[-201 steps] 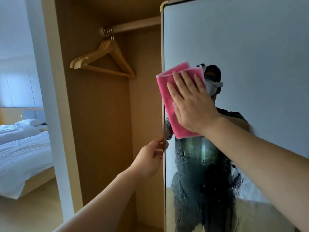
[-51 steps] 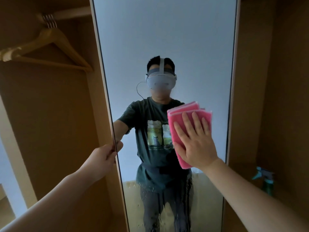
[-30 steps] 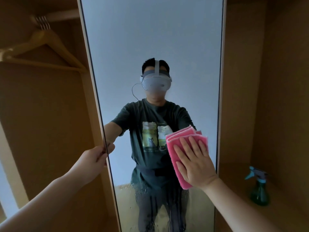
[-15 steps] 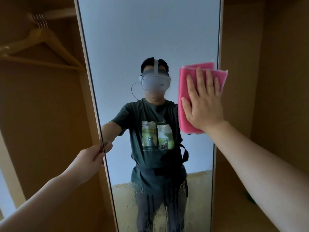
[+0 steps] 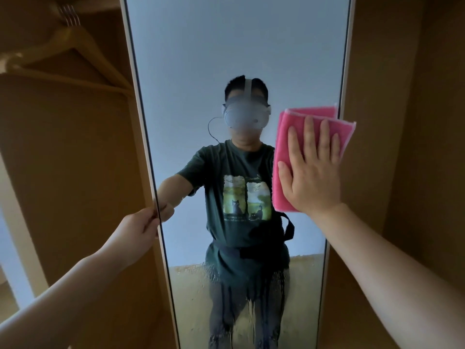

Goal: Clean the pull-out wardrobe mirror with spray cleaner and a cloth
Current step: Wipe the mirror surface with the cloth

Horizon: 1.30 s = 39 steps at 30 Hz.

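Note:
The tall pull-out mirror [image 5: 191,59] fills the middle of the view, facing me. My left hand [image 5: 137,231] grips its left edge at mid height. My right hand [image 5: 310,170] lies flat, fingers straight and pointing up, pressing a folded pink cloth [image 5: 284,137] against the glass by the mirror's right edge. Wet streaks and droplets [image 5: 241,293] cover the lower part of the glass. The spray bottle is out of sight.
Wooden hangers [image 5: 68,54] hang on a rail in the wardrobe bay to the left of the mirror. A wooden wardrobe wall [image 5: 407,122] stands close on the right. The mirror reflects a person in a dark T-shirt.
My right hand swept the cloth up from the mirror's lower right to its upper right edge, then came slightly down. The left hand kept its grip on the left edge.

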Motion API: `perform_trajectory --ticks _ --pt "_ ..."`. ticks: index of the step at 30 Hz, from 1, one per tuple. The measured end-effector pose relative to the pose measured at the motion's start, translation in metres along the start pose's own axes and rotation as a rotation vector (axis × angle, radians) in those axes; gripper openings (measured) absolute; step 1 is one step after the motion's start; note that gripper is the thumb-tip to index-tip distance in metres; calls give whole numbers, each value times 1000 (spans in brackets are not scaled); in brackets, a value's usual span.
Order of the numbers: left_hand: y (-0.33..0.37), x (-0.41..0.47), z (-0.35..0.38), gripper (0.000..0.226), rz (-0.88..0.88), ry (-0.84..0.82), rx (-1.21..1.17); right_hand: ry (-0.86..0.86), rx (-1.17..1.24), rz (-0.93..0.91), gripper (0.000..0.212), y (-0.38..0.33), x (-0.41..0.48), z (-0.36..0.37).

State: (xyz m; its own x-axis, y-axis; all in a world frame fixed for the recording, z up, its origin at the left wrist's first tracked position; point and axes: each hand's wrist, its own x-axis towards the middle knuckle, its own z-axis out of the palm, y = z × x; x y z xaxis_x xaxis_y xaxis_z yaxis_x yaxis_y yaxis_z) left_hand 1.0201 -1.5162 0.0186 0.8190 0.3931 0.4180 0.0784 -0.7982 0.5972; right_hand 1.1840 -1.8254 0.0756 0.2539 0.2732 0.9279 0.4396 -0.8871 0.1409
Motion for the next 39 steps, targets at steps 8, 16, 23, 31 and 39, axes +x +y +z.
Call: perform_trajectory --ticks 8,16,23,31,39 --pt "-1 -10 16 23 40 95 -10 -21 52 -73 67 -11 -110 41" --pt "2 -14 25 28 43 169 -24 -71 59 -122 67 -17 -174 61" --pt "1 -17 27 32 41 172 -73 -37 83 -115 66 -17 -173 61" --pt "0 -21 28 35 63 146 -200 -23 96 -66 68 -22 -170 61" --pt "-19 -15 44 29 27 195 -332 99 78 57 57 -39 -170 67"
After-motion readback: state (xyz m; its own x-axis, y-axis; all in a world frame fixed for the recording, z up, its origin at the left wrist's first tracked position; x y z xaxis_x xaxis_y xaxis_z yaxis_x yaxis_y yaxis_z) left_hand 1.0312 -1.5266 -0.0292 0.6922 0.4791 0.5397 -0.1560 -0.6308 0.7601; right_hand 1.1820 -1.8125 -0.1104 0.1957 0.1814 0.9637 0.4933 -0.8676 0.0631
